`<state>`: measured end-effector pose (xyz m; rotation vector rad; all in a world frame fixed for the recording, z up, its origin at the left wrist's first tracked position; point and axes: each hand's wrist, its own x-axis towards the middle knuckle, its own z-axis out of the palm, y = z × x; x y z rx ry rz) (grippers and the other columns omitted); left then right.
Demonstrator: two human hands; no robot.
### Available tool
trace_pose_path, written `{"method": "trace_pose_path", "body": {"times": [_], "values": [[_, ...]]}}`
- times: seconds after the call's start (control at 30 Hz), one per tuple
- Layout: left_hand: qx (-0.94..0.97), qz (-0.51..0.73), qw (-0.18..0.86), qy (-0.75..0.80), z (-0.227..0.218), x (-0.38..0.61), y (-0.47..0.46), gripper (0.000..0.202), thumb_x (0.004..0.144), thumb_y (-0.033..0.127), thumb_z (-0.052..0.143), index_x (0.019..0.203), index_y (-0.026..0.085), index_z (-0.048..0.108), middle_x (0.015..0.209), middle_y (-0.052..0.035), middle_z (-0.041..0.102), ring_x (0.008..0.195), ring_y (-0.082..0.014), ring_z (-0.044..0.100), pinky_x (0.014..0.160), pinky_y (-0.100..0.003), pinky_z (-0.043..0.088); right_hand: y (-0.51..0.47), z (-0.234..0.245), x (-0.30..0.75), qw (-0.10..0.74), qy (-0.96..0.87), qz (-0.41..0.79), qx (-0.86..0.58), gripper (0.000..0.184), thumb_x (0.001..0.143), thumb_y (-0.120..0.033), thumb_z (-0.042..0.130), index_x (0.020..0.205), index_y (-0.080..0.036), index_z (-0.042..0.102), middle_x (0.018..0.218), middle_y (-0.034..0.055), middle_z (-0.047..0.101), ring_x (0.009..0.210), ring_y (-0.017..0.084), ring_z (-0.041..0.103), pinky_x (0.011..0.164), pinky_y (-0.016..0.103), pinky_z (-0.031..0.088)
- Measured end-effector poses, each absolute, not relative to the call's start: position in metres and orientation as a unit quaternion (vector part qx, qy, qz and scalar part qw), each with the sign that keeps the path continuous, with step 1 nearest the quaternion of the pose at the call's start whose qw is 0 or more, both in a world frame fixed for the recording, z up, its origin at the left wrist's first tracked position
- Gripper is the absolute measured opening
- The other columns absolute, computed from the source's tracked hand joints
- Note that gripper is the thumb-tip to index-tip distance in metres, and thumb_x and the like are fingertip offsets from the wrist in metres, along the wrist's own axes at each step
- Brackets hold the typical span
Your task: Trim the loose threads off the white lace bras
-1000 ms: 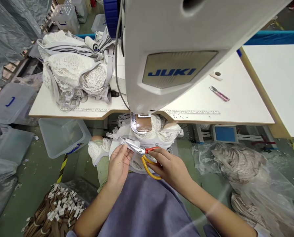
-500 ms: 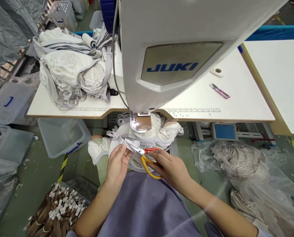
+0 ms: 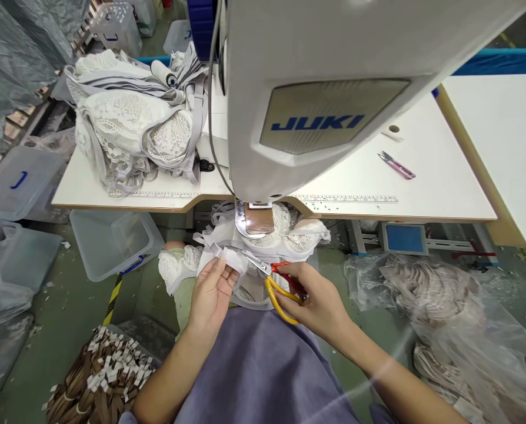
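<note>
My left hand [image 3: 210, 292] pinches a white lace garment piece [image 3: 227, 257] on my lap, just below the head of the white JUKI sewing machine [image 3: 316, 94]. My right hand [image 3: 318, 301] grips scissors [image 3: 277, 281] with one red and one yellow handle. Their blades point left toward the fabric edge and stand slightly off it. More white lace [image 3: 289, 232] hangs bunched under the machine's needle area.
A pile of white and grey lace garments [image 3: 133, 126] lies on the white table [image 3: 430, 176] at the left. Pink thread snips [image 3: 396, 165] lie at the right. Clear plastic bins [image 3: 113, 241] and bags stand on the floor, plus a heap of tagged brown straps [image 3: 99, 377].
My right hand has drawn the scissors a little to the right, away from the fabric that my left hand holds. The left hand has stayed in place.
</note>
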<state>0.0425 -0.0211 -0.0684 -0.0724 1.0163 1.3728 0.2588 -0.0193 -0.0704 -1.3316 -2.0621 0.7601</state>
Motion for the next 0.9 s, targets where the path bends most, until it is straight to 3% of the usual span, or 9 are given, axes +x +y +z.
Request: {"method": "trace_pose_path", "body": {"times": [0.2, 0.6, 0.8, 0.9], "values": [[-0.026, 0.603, 0.659, 0.45, -0.065, 0.044, -0.022, 0.021, 0.076, 0.023, 0.088, 0.092, 0.016, 0.076, 0.098, -0.0045, 0.078, 0.091, -0.0151, 0.072, 0.087, -0.026, 0.057, -0.02, -0.069, 0.254, 0.284, -0.799, 0.267, -0.459, 0.033, 0.091, -0.026, 0.068, 0.121, -0.024, 0.057, 0.112, 0.0072, 0.07, 0.074, 0.016, 0.064, 0.065, 0.029, 0.055], [0.002, 0.602, 0.645, 0.47, -0.063, 0.048, -0.021, 0.026, 0.071, 0.026, 0.092, 0.089, 0.015, 0.077, 0.091, -0.0038, 0.077, 0.086, -0.0135, 0.071, 0.085, -0.026, 0.059, -0.011, -0.069, 0.245, 0.296, -0.829, 0.211, -0.425, 0.025, 0.099, -0.03, 0.063, 0.122, -0.021, 0.058, 0.108, 0.0095, 0.071, 0.095, 0.02, 0.072, 0.073, 0.029, 0.059], [0.016, 0.597, 0.645, 0.478, -0.067, 0.049, -0.021, 0.03, 0.067, 0.029, 0.093, 0.087, 0.015, 0.076, 0.093, -0.0047, 0.077, 0.087, -0.0149, 0.072, 0.084, -0.026, 0.059, -0.012, -0.071, 0.25, 0.286, -0.829, 0.209, -0.433, 0.022, 0.101, -0.03, 0.059, 0.121, -0.021, 0.06, 0.108, 0.0091, 0.073, 0.089, 0.018, 0.073, 0.07, 0.026, 0.057], [0.042, 0.606, 0.612, 0.507, -0.067, 0.035, -0.017, 0.034, 0.064, 0.035, 0.094, 0.085, 0.017, 0.074, 0.092, -0.0034, 0.077, 0.083, -0.0151, 0.071, 0.077, -0.024, 0.06, -0.013, -0.077, 0.273, 0.271, -0.813, 0.23, -0.461, 0.023, 0.1, -0.034, 0.061, 0.119, -0.021, 0.062, 0.104, 0.0077, 0.074, 0.08, 0.017, 0.071, 0.064, 0.026, 0.055]]}}
